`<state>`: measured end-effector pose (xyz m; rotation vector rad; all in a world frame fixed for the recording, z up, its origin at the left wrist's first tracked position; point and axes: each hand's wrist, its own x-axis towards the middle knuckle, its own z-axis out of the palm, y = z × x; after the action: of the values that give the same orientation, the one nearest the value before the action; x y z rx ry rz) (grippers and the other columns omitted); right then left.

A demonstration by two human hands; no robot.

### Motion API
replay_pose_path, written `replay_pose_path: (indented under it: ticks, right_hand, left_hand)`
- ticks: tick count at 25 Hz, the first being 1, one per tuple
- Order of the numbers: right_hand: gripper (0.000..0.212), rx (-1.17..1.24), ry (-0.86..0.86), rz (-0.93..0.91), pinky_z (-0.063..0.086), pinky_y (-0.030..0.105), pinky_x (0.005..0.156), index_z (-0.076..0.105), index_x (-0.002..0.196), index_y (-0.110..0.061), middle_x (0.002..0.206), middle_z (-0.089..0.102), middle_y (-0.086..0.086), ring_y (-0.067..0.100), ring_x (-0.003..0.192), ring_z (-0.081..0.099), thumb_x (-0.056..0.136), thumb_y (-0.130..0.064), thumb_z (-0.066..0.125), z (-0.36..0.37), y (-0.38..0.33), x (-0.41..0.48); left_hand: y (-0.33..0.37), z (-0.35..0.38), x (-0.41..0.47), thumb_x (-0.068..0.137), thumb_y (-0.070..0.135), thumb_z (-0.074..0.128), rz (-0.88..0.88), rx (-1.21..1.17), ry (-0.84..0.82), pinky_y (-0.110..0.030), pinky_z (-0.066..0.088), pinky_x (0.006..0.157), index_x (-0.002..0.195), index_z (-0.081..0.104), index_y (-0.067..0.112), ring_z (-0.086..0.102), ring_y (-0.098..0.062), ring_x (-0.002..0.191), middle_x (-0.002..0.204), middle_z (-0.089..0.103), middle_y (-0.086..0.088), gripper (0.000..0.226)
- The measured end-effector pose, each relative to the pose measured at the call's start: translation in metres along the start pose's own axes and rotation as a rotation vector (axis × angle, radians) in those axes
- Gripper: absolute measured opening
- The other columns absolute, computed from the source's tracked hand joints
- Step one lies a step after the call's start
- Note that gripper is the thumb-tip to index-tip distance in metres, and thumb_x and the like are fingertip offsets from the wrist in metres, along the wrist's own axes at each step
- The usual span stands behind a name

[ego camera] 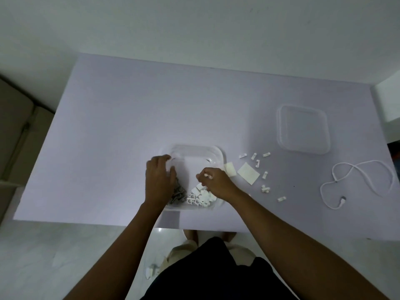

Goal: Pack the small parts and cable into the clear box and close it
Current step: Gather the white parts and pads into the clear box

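The clear box [194, 151] sits open near the table's front edge, with grey parts [178, 194] and white parts [202, 197] piled in its near end. My left hand [160, 178] rests on the box's left rim, gripping it. Over the box, my right hand [213, 180] pinches a small white part [208, 175] in its fingertips. Several loose white parts [265, 188] lie scattered to the right of the box, with two white pads [248, 176] among them. Further right lies a white cable [359, 182] in loose loops. The clear lid [303, 131] lies flat at the back right.
The lilac table [129, 126] stands against a pale wall. A white block [388, 100] stands by its right edge. The floor below shows a few white bits [151, 271] beside my feet.
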<state>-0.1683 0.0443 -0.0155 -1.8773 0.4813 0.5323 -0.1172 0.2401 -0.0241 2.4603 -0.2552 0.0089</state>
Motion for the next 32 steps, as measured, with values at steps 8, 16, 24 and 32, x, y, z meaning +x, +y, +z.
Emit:
replay_pose_path:
  ticks: [8,16,24,32]
  right_hand:
    - [0.026,-0.677,-0.205,-0.15,0.049,0.038,0.088,0.064,0.116,-0.012,0.116,0.058,0.013,0.029,0.108,0.056,0.093,-0.024,0.063,0.027,0.023,0.006]
    - [0.034,-0.818,-0.103,-0.245,0.044,0.044,0.093,0.064,0.117,-0.017,0.124,0.055,0.007,0.028,0.123,0.041,0.084,-0.024,0.071,0.028,0.025,0.005]
    - [0.048,-0.841,-0.129,-0.138,0.046,0.048,0.099,0.054,0.134,-0.011,0.134,0.048,0.015,0.032,0.131,0.037,0.089,-0.023,0.065,0.037,0.024,0.006]
    - [0.018,-0.387,0.492,-0.392,0.046,0.023,0.091,0.065,0.103,-0.013,0.111,0.06,0.002,0.015,0.113,0.05,0.088,-0.007,0.059,-0.006,0.027,-0.021]
  left_hand:
    - [-0.026,0.02,-0.003,0.102,0.029,0.042,-0.309,-0.058,-0.167,-0.049,0.046,0.095,0.143,0.033,0.006,0.049,-0.038,0.122,0.135,0.05,-0.022,0.048]
    - [-0.027,0.02,-0.002,0.104,0.023,0.036,-0.322,-0.067,-0.147,-0.047,0.047,0.089,0.136,0.039,0.006,0.054,-0.037,0.114,0.128,0.054,-0.021,0.037]
    - [-0.027,0.021,-0.003,0.104,0.026,0.034,-0.338,-0.039,-0.119,-0.047,0.048,0.085,0.133,0.041,0.008,0.054,-0.037,0.112,0.125,0.054,-0.021,0.034]
    - [0.036,0.021,0.003,0.096,0.033,0.053,-0.114,-0.014,0.053,-0.046,0.04,0.1,0.135,0.045,0.013,0.045,-0.029,0.124,0.134,0.049,-0.014,0.044]
